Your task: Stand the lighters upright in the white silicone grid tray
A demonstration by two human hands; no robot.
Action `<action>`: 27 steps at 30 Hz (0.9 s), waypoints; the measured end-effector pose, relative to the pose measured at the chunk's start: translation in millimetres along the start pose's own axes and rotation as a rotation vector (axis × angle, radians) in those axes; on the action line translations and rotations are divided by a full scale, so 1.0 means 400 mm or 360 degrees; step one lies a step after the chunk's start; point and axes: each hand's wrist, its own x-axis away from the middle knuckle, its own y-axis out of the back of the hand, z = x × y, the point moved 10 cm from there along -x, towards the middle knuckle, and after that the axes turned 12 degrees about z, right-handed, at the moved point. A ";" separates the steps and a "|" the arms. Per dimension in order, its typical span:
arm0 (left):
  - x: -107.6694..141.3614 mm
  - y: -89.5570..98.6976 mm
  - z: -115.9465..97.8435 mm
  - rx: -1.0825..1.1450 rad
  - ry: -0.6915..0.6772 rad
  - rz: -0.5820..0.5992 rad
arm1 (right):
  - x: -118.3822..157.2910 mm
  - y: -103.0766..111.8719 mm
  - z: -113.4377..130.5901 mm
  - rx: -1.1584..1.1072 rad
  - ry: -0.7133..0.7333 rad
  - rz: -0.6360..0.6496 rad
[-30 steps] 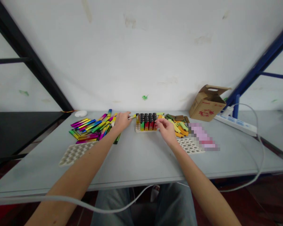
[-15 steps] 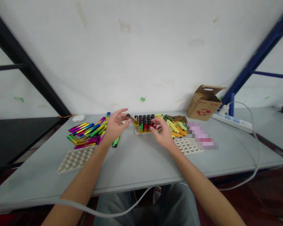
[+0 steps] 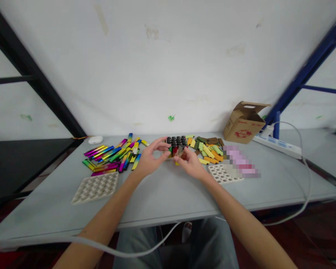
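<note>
Several black-topped tubes [image 3: 177,141] stand packed upright in a pale holder at the middle of the table, its base mostly hidden by my hands. My left hand [image 3: 154,156] is at the left side of this block, fingers apart, with nothing seen held in it. In front of the block, my right hand [image 3: 189,161] pinches a small yellowish tube [image 3: 178,160], blurred and partly covered by the fingers. Shiny multicoloured tubes [image 3: 112,154] lie in a loose pile to the left. Yellow, green and orange pieces [image 3: 208,151] lie to the right.
A white perforated tray [image 3: 96,187] lies front left, another white tray [image 3: 222,174] on the right. Behind are an open cardboard box [image 3: 242,129], a power strip [image 3: 280,145] and a white case [image 3: 95,140]. A white cable [image 3: 306,186] hangs over the right edge.
The yellowish tube has gone from my left hand to my right hand, in front of the block. My left hand has moved right, towards the block.
</note>
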 end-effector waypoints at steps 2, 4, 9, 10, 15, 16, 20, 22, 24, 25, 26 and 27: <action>0.011 0.019 0.003 -0.0093 -0.0022 -0.0083 | -0.005 -0.004 -0.007 -0.0383 -0.0018 0.0056; 0.024 0.032 0.004 -0.0236 -0.0021 -0.0128 | -0.009 -0.019 -0.005 -0.0779 -0.0039 0.0179; 0.047 0.036 -0.013 -0.0613 -0.0061 -0.0177 | 0.002 -0.022 -0.023 -0.1250 -0.0280 0.0246; 0.049 0.031 -0.018 -0.0680 -0.0082 -0.0174 | 0.005 -0.014 -0.030 -0.1277 -0.0320 0.0212; 0.052 -0.003 -0.020 -0.0874 -0.0132 -0.0088 | 0.016 0.004 -0.061 -0.1609 -0.0538 0.0148; 0.052 -0.006 -0.018 -0.0891 -0.0130 -0.0080 | 0.018 0.004 -0.061 -0.1690 -0.0567 0.0160; 0.054 -0.007 -0.010 -0.0944 -0.0109 -0.0087 | 0.021 -0.002 -0.048 -0.1905 -0.0597 0.0249; 0.055 -0.006 -0.007 -0.0980 -0.0103 -0.0095 | 0.023 -0.004 -0.047 -0.1949 -0.0598 0.0268; 0.056 -0.005 -0.003 -0.1015 -0.0097 -0.0105 | 0.023 -0.007 -0.048 -0.1961 -0.0596 0.0282; 0.056 -0.005 0.000 -0.1027 -0.0086 -0.0108 | 0.023 -0.009 -0.048 -0.1960 -0.0594 0.0290; 0.056 -0.005 0.005 -0.1034 -0.0069 -0.0108 | 0.023 -0.011 -0.048 -0.1957 -0.0592 0.0296; 0.056 -0.005 0.010 -0.1039 -0.0049 -0.0101 | 0.023 -0.012 -0.048 -0.1956 -0.0590 0.0300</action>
